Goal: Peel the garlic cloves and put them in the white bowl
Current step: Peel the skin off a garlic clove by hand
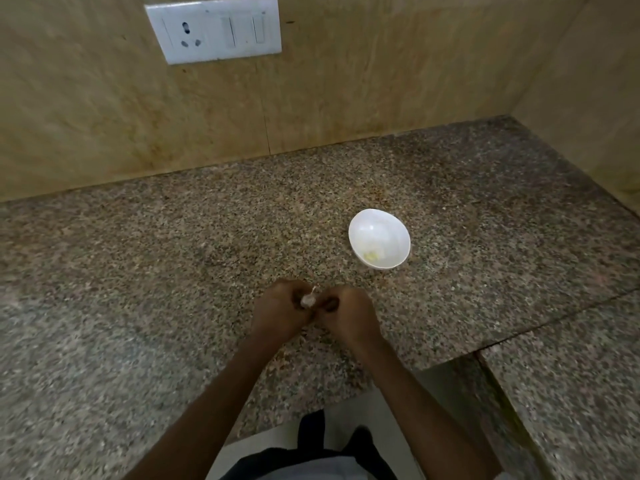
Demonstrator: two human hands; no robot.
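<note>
Head view: left hand (281, 306) and right hand (346, 311) both pinch a garlic clove (308, 299) near the white bowl (379, 241).

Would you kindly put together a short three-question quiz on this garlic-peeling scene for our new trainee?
1. True or false: the left hand and the right hand both grip the garlic.
2. The white bowl stands: A) left of the hands; B) beyond them, to the right; C) directly under them.
3. What is mounted on the wall, upper left?
Key: 1 true; 2 B; 3 a switch-and-socket plate.
</note>
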